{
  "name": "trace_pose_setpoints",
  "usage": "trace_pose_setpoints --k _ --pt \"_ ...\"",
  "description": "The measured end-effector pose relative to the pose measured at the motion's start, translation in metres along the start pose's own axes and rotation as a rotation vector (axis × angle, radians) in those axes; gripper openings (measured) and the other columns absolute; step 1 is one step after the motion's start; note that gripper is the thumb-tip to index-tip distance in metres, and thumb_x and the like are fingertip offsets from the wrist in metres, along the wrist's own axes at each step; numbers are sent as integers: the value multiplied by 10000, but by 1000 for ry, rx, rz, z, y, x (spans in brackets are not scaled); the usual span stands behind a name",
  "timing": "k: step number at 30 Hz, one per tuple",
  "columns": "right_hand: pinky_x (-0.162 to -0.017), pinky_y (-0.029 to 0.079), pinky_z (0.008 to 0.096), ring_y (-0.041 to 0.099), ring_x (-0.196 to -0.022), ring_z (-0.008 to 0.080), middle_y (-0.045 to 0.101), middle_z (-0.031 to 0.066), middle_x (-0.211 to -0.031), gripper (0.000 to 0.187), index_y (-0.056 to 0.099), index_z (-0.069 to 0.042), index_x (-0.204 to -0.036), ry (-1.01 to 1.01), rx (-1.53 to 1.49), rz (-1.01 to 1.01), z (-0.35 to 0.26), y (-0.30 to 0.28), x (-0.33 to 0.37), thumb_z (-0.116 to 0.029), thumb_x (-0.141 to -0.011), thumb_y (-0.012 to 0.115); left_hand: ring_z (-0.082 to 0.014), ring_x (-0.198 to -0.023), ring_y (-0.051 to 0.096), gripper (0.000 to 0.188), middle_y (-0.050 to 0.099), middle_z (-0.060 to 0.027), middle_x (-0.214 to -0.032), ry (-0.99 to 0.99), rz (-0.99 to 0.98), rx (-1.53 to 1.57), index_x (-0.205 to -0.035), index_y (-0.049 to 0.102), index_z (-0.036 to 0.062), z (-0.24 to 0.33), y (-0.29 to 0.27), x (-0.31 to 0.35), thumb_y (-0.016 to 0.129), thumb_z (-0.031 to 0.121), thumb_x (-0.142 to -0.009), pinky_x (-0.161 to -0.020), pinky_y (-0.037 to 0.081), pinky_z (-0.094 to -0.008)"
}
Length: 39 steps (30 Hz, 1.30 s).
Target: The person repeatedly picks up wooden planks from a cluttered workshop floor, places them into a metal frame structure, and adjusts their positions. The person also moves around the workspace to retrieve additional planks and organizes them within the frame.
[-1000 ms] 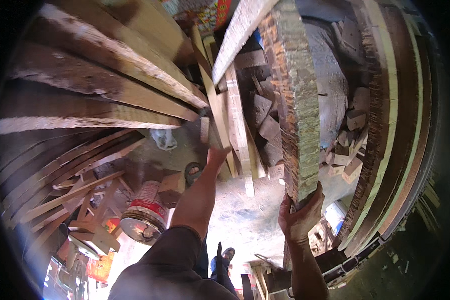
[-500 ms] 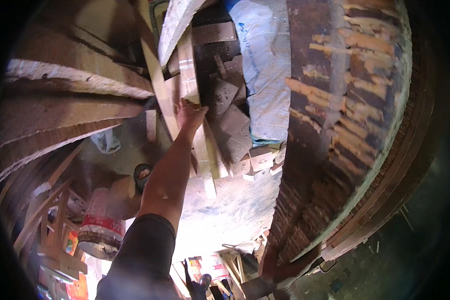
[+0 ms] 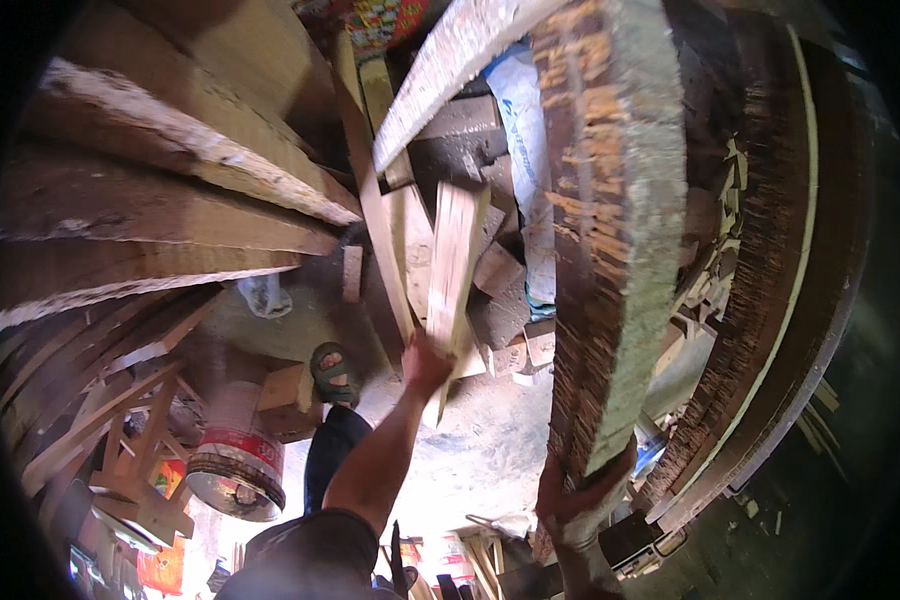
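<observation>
My left hand [image 3: 428, 363] is closed around the near part of a pale squared wooden piece [image 3: 456, 250], which points away from me with its far end raised. Beside it lies a long thin wooden strip [image 3: 378, 215], and wood offcuts [image 3: 498, 268] are heaped on the floor. My right hand [image 3: 577, 497] grips the near end of a thick, rough-sawn timber plank [image 3: 642, 215]. That plank stretches far ahead, with a pale rough edge and splintered orange-brown streaks on its dark face.
Heavy timbers [image 3: 170, 215] jut in from the left. A dirty white-and-red bucket [image 3: 238, 460] stands near a sandalled foot [image 3: 334, 374]. Past the plank lie a white woven sack [image 3: 522, 120] and, to the right, more curved dark planks [image 3: 745, 290] with wood scraps.
My left hand has drawn nearer with the pale wooden piece. The rough plank at my right hand now appears further left and more edge-on. My view has shifted, bringing the foot into clearer sight.
</observation>
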State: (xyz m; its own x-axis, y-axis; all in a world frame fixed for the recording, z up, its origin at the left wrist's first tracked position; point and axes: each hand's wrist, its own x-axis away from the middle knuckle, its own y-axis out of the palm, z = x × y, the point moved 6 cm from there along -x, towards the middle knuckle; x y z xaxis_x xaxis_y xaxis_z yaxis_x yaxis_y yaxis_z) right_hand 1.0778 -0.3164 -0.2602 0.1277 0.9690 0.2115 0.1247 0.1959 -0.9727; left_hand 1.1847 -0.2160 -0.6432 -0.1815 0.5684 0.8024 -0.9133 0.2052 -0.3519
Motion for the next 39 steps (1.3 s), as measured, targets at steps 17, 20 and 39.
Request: trace_pose_setpoints --k 17,20,39 --pt "-916 490 526 552 -1090 490 530 307 -1191 779 347 66 -1405 -80 -62 140 -10 -16 1 -182 -760 708 -232 -1001 615 494 655 -127 -1081 353 579 451 -1165 553 2 14 -419 185 829 140 -779 -843 524 -365" --pt "-914 494 526 555 -1089 488 533 305 -1173 787 348 62 -1404 -101 -51 149 -11 -18 1 -179 -748 711 -185 -985 614 466 646 -114 -1102 375 634 430 -1177 531 6 32 -484 187 794 64 -797 -763 540 -333" --pt "-874 506 511 574 -1046 465 554 268 -1146 784 356 46 -1396 -86 -23 105 -3 -15 -6 -255 -774 724 -147 -927 629 357 691 -84 -1077 400 520 594 -1205 592 -53 32 -419 181 670 90 -888 -783 516 -272"
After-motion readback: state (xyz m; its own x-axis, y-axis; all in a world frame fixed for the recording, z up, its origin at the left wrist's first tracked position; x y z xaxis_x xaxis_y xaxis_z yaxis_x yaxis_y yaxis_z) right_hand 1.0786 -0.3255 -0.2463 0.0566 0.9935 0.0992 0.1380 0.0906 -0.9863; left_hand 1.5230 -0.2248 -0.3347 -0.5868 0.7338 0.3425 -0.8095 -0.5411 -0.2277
